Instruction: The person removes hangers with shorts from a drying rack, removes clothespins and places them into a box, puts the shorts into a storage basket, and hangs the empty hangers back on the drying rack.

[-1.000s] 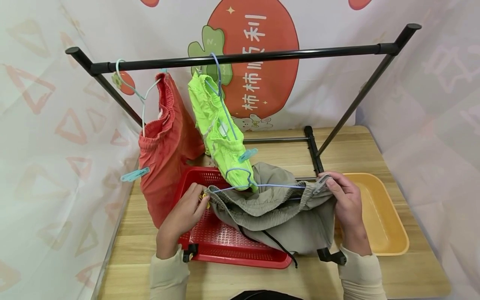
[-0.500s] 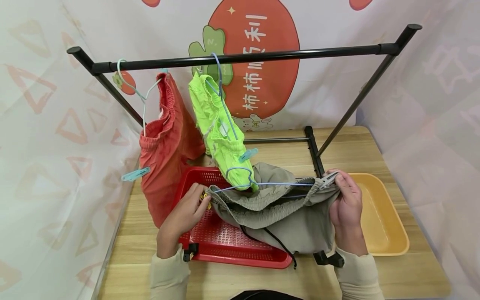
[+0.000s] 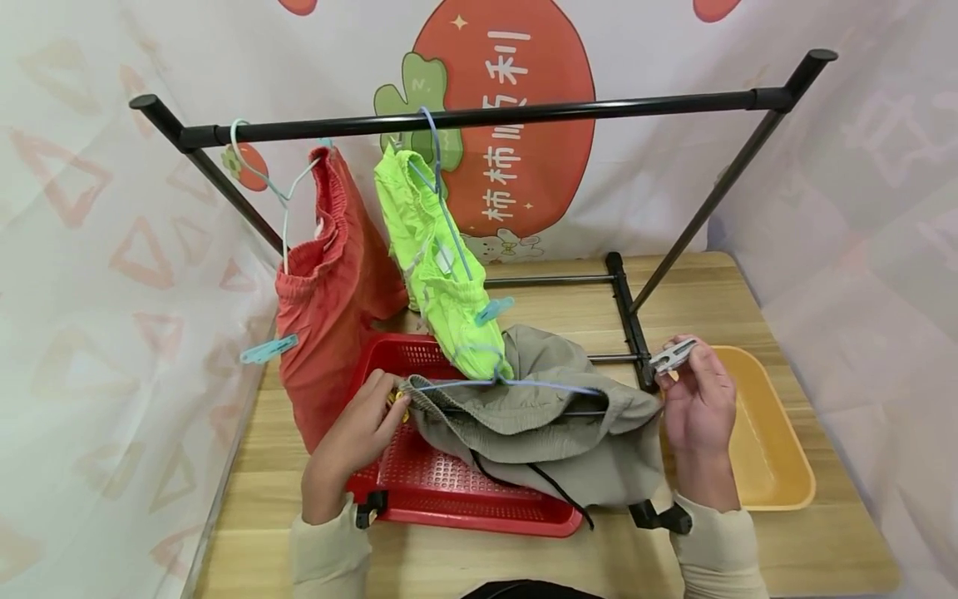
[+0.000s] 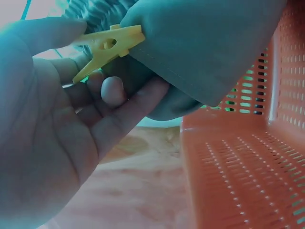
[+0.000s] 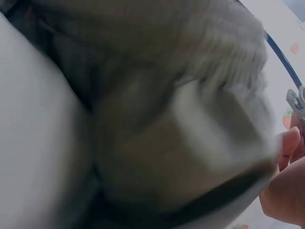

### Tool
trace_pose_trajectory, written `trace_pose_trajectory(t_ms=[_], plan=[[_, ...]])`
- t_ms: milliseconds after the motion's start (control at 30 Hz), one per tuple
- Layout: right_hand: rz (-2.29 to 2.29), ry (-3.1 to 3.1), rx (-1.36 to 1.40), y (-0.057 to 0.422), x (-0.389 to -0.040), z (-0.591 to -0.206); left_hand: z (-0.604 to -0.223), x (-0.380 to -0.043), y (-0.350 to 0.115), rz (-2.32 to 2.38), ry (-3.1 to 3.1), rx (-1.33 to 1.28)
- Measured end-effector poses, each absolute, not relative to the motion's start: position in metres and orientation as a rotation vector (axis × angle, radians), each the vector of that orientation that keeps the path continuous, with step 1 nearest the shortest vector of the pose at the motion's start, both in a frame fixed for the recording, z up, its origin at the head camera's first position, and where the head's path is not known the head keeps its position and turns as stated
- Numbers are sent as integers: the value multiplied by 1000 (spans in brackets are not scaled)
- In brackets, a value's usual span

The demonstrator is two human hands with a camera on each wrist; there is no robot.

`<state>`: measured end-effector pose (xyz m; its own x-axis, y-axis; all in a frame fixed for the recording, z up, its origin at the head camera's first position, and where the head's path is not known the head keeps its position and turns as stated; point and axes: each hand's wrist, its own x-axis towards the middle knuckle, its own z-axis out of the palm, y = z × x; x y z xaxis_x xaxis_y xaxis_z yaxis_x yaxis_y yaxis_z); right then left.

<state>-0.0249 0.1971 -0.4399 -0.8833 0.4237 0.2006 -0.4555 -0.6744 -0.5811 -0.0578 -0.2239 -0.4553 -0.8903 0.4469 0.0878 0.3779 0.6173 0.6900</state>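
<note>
Grey shorts [image 3: 629,457] with an elastic waistband and a black drawstring hang over the front of a red basket. A blue hanger [image 3: 550,385] lies across the waistband opening. At the left end of the waistband my left hand [image 3: 362,424] grips the shorts, beside a yellow clothespin [image 4: 107,46] clipped to the cloth. My right hand [image 3: 699,403] pinches a grey clothespin [image 3: 674,356] just off the right end of the waistband, apart from the cloth. Blur covers much of the right wrist view, with the clothespin at its right edge.
From a black rack bar [image 3: 524,112] hang red shorts [image 3: 337,291] and neon-green shorts [image 3: 441,258], each with a light-blue clothespin. The red basket [image 3: 479,520] stands beneath, and a yellow tray [image 3: 797,466] stands at the right on the wooden table [image 3: 831,532].
My right hand has drawn the grey clothespin away from the waistband's right end, and that end has sagged lower. My left hand has shifted slightly left, still on the shorts.
</note>
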Motion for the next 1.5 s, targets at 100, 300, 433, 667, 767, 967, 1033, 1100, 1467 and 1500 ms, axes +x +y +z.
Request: trace_pose_trajectory(t_ms=[100,300,433,667,767,967,1033,1100,1467,1500], plan=[[2453,-1012,81,203,-22,-441,-455,-58,-226,1117,2746,715],[2238,-1388,-79,212,-14,-445,-457,-58,-225,1112,2752,689],[2054,-1627,-334,226,-6,-445,-457,-57,-225,1116,2754,682],[1692,-1981,-583,252,8,-454,-457,-58,-226,1115,2741,670],[1538,-2094,-655,259,13,-459,-457,-58,-225,1110,2744,663],[1410,-2189,-786,271,18,-472,-456,-58,-225,1108,2742,652],[1384,-2215,-821,274,20,-475,-456,-58,-226,1110,2740,655],[1358,-2246,-842,275,21,-479,-456,-58,-226,1114,2736,655],[1316,-2266,-742,261,23,-480,-459,-59,-227,1133,2728,659],[1314,-2262,-717,259,23,-479,-459,-59,-227,1135,2726,658]])
